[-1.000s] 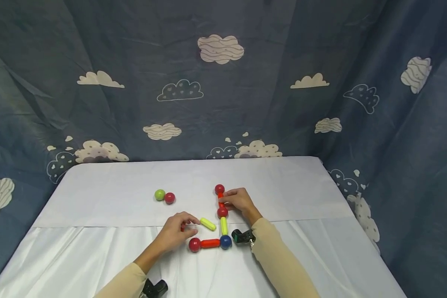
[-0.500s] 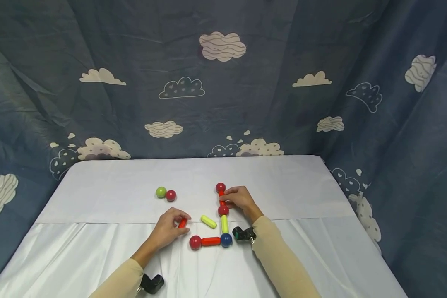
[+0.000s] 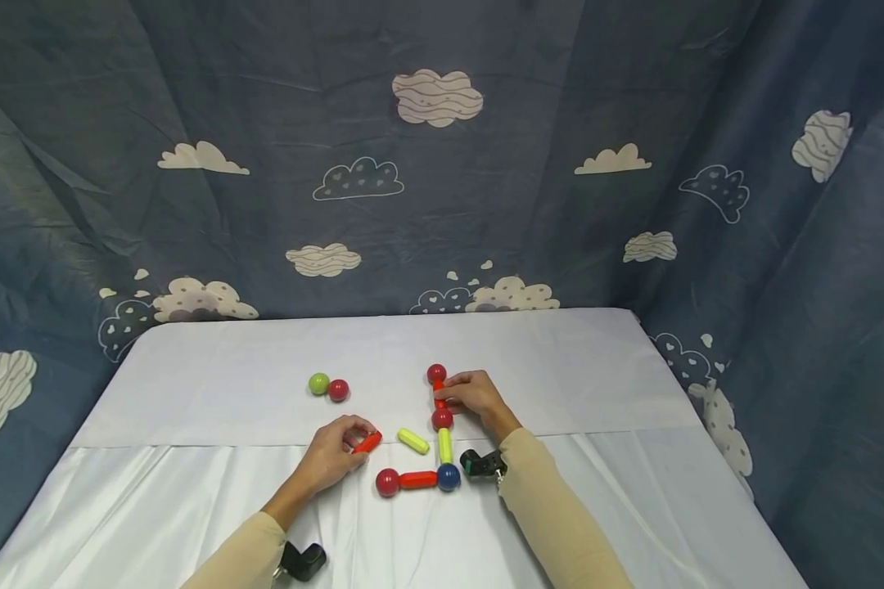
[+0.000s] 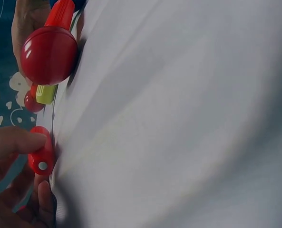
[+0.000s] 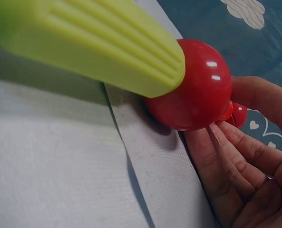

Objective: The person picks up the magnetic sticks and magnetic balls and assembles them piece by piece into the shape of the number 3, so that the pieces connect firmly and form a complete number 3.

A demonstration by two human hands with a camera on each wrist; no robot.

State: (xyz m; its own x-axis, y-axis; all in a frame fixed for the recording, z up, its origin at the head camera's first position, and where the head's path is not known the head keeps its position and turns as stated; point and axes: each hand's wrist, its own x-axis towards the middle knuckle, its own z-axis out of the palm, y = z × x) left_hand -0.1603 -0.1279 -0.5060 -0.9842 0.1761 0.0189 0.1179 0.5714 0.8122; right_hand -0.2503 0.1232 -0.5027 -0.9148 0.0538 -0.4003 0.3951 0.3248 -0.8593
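Note:
My left hand [image 3: 330, 451] pinches a loose red magnetic stick [image 3: 368, 442] just above or on the white cloth. In the left wrist view the stick [image 4: 42, 154] shows a silvery dot at one end, with the thumb pressed against it. Toward the back, my right hand [image 3: 475, 397] holds the red stick [image 3: 439, 398] between two red balls, a far one [image 3: 436, 373] and a near one [image 3: 442, 419]. From the near ball a yellow-green stick [image 3: 445, 447] runs to a blue ball [image 3: 448, 477]. Another red stick [image 3: 417, 480] joins the blue ball to a red ball [image 3: 387, 483].
A loose yellow-green stick [image 3: 412, 442] lies between the left hand and the joined pieces. Farther back on the left, a green ball [image 3: 319, 384] and a red ball [image 3: 338, 390] sit side by side. A cloud-patterned curtain [image 3: 486, 204] hangs behind the white-covered table [image 3: 214, 360].
My left hand has drawn back slightly left, away from the loose yellow-green stick, and its red stick has turned and shows more. The right hand stays on its stick.

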